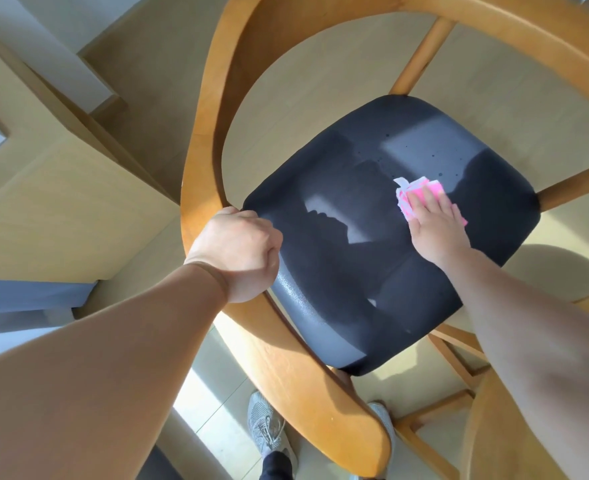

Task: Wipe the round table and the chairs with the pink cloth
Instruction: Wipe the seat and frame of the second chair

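A wooden chair (203, 116) with a curved backrest and a dark padded seat (372, 271) fills the view from above. My left hand (241, 251) grips the curved wooden rail at the seat's left edge, fingers curled round it. My right hand (435, 226) lies flat with straight fingers on the folded pink cloth (414, 194), pressing it onto the seat's far right part. Most of the cloth is hidden under the palm. Small dark specks dot the seat just beyond the cloth. The round table is out of view.
Pale tiled floor (320, 81) shows through the chair frame. My grey shoes (265, 427) stand below the near rail. Light wooden furniture (61, 202) stands to the left. Another wooden piece (494, 427) sits at the bottom right.
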Available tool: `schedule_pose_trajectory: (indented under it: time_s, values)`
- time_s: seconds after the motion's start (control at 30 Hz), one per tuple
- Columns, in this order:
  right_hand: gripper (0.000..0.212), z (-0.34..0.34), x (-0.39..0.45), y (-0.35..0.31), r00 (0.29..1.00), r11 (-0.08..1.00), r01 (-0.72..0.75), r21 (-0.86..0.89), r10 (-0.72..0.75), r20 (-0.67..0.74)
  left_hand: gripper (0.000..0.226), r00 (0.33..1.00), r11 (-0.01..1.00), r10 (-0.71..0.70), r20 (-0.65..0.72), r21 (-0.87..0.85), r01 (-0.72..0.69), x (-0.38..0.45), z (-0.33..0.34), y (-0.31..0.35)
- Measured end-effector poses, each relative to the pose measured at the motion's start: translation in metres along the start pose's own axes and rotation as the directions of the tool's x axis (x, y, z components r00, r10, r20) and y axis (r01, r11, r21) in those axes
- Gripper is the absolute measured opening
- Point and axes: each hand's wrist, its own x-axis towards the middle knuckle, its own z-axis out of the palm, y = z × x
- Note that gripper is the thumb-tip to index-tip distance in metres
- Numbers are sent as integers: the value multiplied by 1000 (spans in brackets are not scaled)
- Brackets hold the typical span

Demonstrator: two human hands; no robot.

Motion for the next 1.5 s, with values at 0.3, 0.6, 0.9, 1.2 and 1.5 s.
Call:
schedule_pose_trajectory:
  time_s: [0.3, 0.6, 0.9, 1.2, 1.5]
  values:
    - [47, 25, -82, -56, 986, 989, 125, 73, -115, -123, 28, 1000, 1000, 17, -3, 15, -17, -3, 2, -4]
    - [73, 61, -182, -99, 784, 787, 614, 54, -617, 73, 25, 1000, 993, 12, -28, 119, -9, -4, 6, -4]
    - [79, 66, -207, -92, 759, 760, 647, -58, -635, 141, 29, 1000, 991, -20, 23, 130, 17, -2, 8, 3]
    - [64, 61, -209, -109, 999, 992, -3, 124, -3, 53, 29, 999, 990, -28, 33, 137, 24, -2, 7, 0]
    - [50, 64, -193, -102, 985, 968, -155, 200, 166, -39, 15, 963, 987, 51, 265, 131, -88, 46, 19, 31]
